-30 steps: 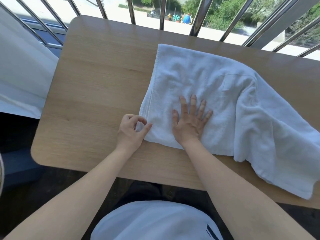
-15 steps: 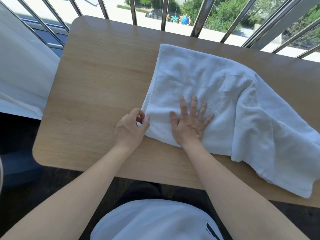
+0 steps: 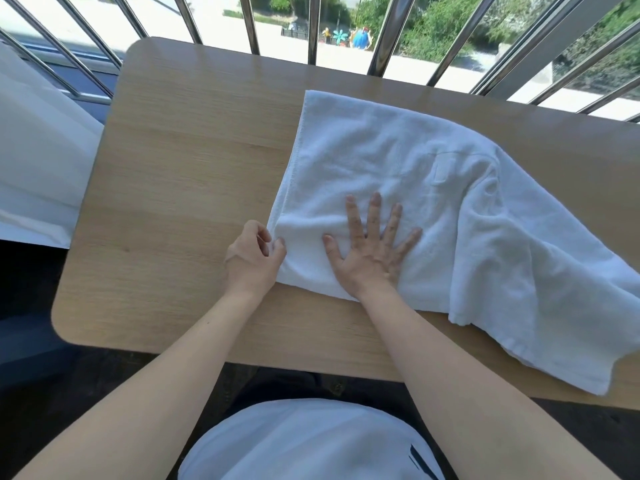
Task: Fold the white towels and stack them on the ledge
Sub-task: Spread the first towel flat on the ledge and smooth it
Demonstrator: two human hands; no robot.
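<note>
A white towel [image 3: 398, 161] lies spread over the right half of the wooden table [image 3: 180, 188]. Its right part is rumpled and hangs over the table's near edge. My right hand [image 3: 372, 251] lies flat on the towel near its left end, fingers spread and straight. My left hand [image 3: 251, 259] sits at the towel's near left corner, with thumb and fingers pinching the left edge, where a small ridge of cloth has bunched up.
Metal railing bars [image 3: 384, 32] run along the table's far edge, with a street and trees behind them. White fabric [image 3: 34, 168] lies to the left of the table. The table's left half is bare wood.
My left hand has closed on the towel's left edge and nudged it rightwards, raising a small fold. My right hand has stayed flat in about the same spot.
</note>
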